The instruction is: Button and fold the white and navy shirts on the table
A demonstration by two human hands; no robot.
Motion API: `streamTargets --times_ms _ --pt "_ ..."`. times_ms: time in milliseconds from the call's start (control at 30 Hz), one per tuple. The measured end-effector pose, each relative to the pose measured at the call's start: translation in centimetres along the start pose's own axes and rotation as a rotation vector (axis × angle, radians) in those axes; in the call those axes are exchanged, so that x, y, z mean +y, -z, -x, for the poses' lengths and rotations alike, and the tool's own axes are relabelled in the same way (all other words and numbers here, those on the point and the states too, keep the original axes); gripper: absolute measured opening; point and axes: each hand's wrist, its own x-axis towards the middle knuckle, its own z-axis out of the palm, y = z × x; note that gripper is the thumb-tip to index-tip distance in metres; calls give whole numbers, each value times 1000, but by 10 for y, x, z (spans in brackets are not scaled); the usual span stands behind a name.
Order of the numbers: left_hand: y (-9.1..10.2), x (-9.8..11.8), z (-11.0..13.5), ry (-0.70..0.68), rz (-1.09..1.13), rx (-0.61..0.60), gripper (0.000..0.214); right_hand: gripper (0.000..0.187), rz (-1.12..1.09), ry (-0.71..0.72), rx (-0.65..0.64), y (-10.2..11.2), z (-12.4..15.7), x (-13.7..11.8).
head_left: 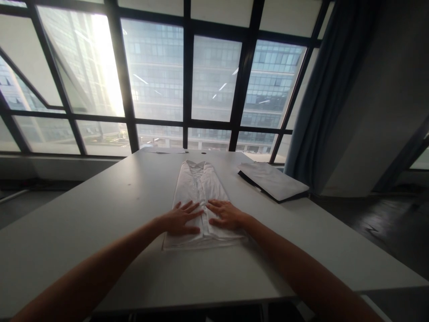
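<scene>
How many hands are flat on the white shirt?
2: left hand on the left half of the white shirt, right hand on its right half, both near its closer end. No others in view.

You face harsh backlight from the window [100, 62]; the table [83, 214] looks dim and grey, and the frame's edges bow outward.

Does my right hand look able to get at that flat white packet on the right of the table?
Probably yes. The right hand lies open on the folded white shirt, holding nothing, and the table between it and the flat white packet is bare, though the arm must extend further.
</scene>
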Motion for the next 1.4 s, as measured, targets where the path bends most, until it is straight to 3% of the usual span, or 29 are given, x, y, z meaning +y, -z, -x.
streamTargets --times_ms 100,233,333,433,567,667,767,833,900,1000,1067,1167,1267,1400 --pt "7 -12 -2 -27 157 94 67 63 -102 57 59 9 -2 6" --pt "-1 -34 -24 190 129 289 63 60 -29 -119 241 8 -27 24" --pt "-10 -45 -37 294 -18 196 70 67 59 -215 84 3 -43 36" --pt "-6 -50 -39 257 -68 111 77 68 88 -179 -12 7 -49 40" --pt "8 -59 -40 110 -38 141 61 56 101 -117 112 12 -58 36" --pt "5 -71 -47 195 -63 277 59 64 127 -153 171 6 -72 37" --pt "-4 -85 -58 255 -99 202 72 70 94 -136 79 1 -86 46" --pt "-5 -94 -65 225 -84 145 72 71 95 -179 106 0 -92 54" --pt "-4 -101 -72 213 -76 197 67 72 110 -285 119 -1 -95 60" --pt "-4 -107 -78 261 -88 255 69 73 102 -348 27 -1 -93 62" --pt "-6 -107 -76 275 -87 184 76 75 102 -313 18 2 -87 61" --pt "-4 -109 -67 172 -52 98 76 67 84 -167 53 11 -77 67" --pt "8 -122 -67 76 -19 195 60 54 49 -72 143 19 -80 84" --pt "20 -152 -98 113 -102 296 49 59 90 -202 153 17 -110 113"
